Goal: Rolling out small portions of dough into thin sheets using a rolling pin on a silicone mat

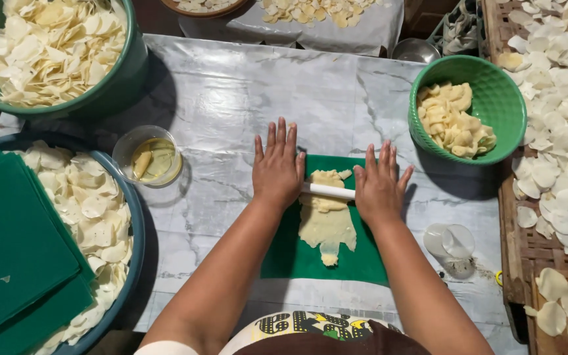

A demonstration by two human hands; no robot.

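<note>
White rolling pin [327, 191] axis left-right; dough sheet [326, 223] runs near-far beneath. Left hand [277, 167], right hand [379, 184] flat, fingers extended, pressing pin ends.

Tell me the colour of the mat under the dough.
The mat is plain dark green; the head view shows it, under the pale yellow dough.

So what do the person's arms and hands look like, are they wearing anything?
Both arms are bare from the edge of the picture to the fingers. The left hand and right hand wear no gloves, rings or watch. A bit of white sleeve shows by the left arm.
</note>
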